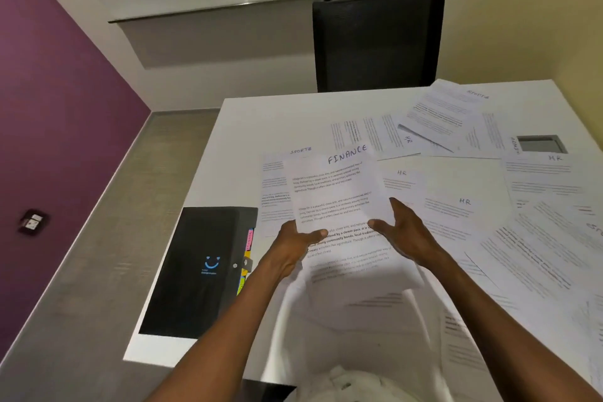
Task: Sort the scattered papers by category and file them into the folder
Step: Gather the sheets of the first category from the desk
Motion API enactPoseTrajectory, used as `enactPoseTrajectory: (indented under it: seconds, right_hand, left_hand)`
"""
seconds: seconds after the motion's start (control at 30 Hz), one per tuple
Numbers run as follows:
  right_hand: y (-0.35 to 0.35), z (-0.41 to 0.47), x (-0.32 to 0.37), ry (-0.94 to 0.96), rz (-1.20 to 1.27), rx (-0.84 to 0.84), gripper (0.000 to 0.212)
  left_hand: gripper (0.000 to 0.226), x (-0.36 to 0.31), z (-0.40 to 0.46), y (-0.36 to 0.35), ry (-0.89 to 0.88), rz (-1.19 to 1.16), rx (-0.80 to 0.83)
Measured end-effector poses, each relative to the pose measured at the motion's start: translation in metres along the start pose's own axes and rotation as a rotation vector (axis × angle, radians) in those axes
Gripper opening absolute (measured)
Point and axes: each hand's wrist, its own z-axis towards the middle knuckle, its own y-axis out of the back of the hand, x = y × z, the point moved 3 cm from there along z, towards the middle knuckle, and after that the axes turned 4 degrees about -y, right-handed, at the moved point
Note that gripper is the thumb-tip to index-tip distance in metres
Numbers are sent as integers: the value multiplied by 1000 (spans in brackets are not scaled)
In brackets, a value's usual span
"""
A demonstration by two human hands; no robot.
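FINANCE sheet [339,192] | left hand [293,248] grip: pinching | right hand [404,232] grip: holding | black folder [195,268] left | papers [456,202] scattered beyond

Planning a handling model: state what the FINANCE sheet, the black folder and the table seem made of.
FINANCE sheet: thin matte paper; it bows between the hands. Black folder: looks like textured plastic or board, dull sheen, with a snap clasp. Table: smooth white top, probably laminate; its core is hidden.

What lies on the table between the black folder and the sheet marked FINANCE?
In the head view, the left hand gripping the FINANCE sheet, a strip of bare white table, and the coloured tabs along the edge of the black folder.
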Motion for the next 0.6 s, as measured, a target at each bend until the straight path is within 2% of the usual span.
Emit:
enactPoseTrajectory:
  seconds: [0.13,0.2,0.23,0.3,0.37,0.4,0.5,0.6]
  right_hand:
    - [-21,2,11,-3,70,-25,52]
    - [-33,3,10,-38,142,-52,45]
    - [-40,3,8,-71,179,-74,43]
    - [-55,2,3,-130,250,-103,45]
    - [-73,-1,4,-164,335,-122,46]
    - [-82,-3,4,-174,380,-127,45]
    - [-110,-9,7,-237,512,-150,41]
    - [-136,-15,20,-292,606,-183,33]
  left_hand:
    - [17,7,2,23,20,-95,-18]
    - [26,11,3,43,-7,-202,-81]
    - [32,18,4,60,-29,-217,-160]
    - [26,36,3,100,-35,-183,-413]
    - [22,62,-3,143,10,23,-667]
    - [18,74,-7,160,58,127,-703]
    - [14,101,-12,175,148,229,-523]
    - [18,115,-6,167,70,245,-335]
